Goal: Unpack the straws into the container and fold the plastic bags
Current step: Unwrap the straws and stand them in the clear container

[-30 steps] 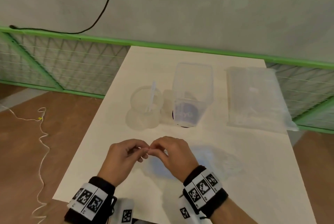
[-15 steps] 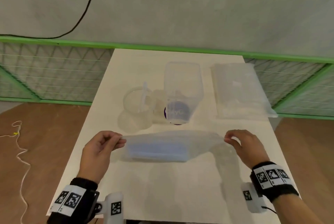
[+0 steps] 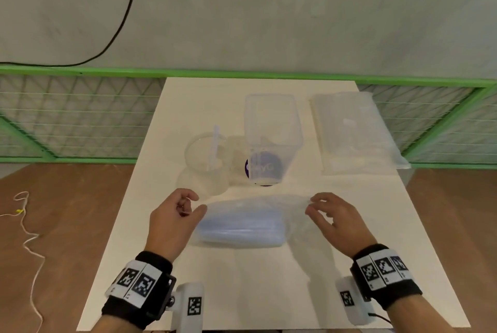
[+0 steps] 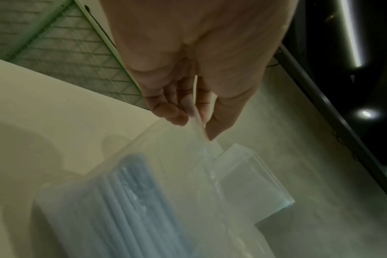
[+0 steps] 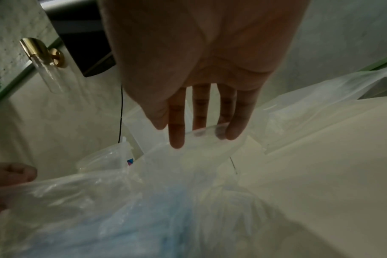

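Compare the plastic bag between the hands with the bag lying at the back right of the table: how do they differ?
The near bag holds blue straws; the far bag shows only pale contents. The left hand pinches the near bag's edge, the right hand touches it; the far bag lies untouched. Both are clear plastic.

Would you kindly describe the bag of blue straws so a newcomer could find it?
On the white table, look at the near half, between the person's two hands. The bag of blue straws lies there; unlike the clear bag at the far right, it shows a blue bundle inside.
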`<control>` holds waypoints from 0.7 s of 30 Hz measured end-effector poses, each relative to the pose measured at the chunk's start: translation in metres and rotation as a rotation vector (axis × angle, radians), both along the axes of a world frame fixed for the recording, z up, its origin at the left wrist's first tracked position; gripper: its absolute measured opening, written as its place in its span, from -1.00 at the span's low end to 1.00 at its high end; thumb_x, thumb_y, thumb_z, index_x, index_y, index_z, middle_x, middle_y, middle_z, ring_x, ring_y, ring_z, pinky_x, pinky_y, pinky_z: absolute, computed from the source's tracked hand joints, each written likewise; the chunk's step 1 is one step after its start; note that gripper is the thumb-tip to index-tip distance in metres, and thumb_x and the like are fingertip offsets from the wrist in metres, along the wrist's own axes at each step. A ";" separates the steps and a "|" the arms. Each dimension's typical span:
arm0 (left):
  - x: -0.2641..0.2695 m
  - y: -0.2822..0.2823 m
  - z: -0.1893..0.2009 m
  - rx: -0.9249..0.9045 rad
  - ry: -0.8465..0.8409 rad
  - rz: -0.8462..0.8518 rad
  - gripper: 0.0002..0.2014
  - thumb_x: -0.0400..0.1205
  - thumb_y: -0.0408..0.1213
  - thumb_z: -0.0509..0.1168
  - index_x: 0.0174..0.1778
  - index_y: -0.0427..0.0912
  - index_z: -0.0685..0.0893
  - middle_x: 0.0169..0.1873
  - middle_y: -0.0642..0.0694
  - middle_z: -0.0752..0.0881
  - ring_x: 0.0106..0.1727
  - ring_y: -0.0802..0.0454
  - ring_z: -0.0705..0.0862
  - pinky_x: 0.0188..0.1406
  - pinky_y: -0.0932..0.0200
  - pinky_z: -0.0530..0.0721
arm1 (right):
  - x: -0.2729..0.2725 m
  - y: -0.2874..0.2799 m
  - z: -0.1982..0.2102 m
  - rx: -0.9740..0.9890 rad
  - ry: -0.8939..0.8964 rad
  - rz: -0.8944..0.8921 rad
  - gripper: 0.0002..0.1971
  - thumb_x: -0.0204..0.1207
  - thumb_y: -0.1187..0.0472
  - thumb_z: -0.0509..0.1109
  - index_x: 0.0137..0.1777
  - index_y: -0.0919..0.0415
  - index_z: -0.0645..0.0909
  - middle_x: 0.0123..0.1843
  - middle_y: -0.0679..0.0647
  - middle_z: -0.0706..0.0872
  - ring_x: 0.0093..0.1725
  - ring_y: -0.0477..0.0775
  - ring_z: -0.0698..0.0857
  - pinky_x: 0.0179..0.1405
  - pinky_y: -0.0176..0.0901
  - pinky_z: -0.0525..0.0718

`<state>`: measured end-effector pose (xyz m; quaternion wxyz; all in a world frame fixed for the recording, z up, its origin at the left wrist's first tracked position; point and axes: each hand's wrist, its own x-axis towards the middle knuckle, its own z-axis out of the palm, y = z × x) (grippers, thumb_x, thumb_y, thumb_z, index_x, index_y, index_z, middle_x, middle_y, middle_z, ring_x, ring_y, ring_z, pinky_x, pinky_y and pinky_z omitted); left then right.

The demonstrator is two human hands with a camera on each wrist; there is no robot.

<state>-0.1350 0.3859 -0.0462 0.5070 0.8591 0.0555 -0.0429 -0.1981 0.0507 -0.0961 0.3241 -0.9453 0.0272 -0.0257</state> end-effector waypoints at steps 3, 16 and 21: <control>0.001 -0.005 0.001 0.071 0.003 -0.072 -0.80 0.45 -0.34 0.55 -0.19 -0.03 0.65 -0.44 0.01 0.43 -0.46 0.13 0.39 -0.41 0.39 0.41 | 0.003 0.004 0.007 0.025 -0.044 0.000 -0.92 0.62 0.10 0.39 0.00 -0.06 0.72 0.04 -0.20 0.66 0.02 -0.18 0.66 0.00 -0.17 0.66; 0.005 -0.016 -0.001 0.638 -0.014 -0.359 -0.60 0.56 -0.60 0.18 0.13 -0.13 0.75 -0.01 -0.05 0.34 -0.16 0.02 0.45 -0.15 0.41 0.44 | 0.006 0.008 0.009 -0.268 0.165 0.084 -0.80 0.40 0.09 0.57 0.02 0.04 0.81 0.31 -0.02 0.58 0.14 0.13 0.54 0.16 -0.21 0.44; 0.006 -0.025 0.001 0.838 0.218 -0.500 -0.18 0.58 -0.47 0.16 0.72 -0.06 -0.09 0.66 -0.13 0.03 0.40 -0.24 0.41 0.37 0.01 0.49 | 0.008 0.011 0.018 -0.269 0.241 0.064 -0.58 0.53 0.07 0.40 0.39 0.04 0.63 0.40 -0.10 0.55 0.27 0.08 0.45 0.30 -0.23 0.40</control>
